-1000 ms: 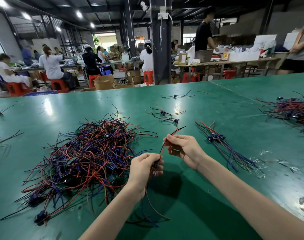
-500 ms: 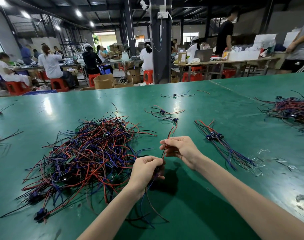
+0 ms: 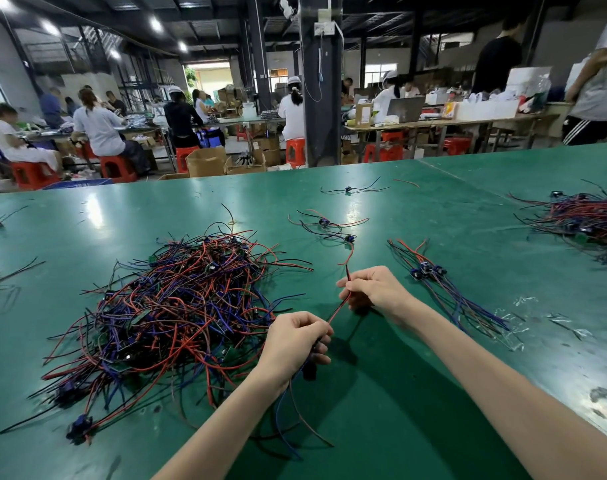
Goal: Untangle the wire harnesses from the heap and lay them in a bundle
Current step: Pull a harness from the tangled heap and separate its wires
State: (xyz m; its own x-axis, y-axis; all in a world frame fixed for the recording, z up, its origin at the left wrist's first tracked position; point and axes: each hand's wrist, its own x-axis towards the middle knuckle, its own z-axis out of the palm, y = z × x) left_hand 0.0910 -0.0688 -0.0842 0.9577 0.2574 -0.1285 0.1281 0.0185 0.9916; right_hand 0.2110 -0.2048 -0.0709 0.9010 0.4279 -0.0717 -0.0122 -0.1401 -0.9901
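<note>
where two bare forearms reach in over the green table (image 3: 399,393), the left hand (image 3: 297,337) is curled in a fist round one harness (image 3: 337,309), whose blue and dark tails hang below the fist onto the table. its red wire runs taut up to the right hand (image 3: 374,289), where thumb and forefinger pinch it and the other fingers curl under; the wire's free end sticks up past the pinch. just left of the left hand lies the heap (image 3: 177,306), a wide tangle of red, blue and black wires with small blue connectors at its edges. right of the right hand, apart from it, the bundle (image 3: 440,282) lies straight with its connectors together, near clear plastic scraps (image 3: 509,327). farther off lie two loose harnesses (image 3: 329,227), a single one (image 3: 350,189) beyond them, and a second heap (image 3: 582,220) at the far right edge. behind the table, people sit on red stools (image 3: 117,168) at benches.
</note>
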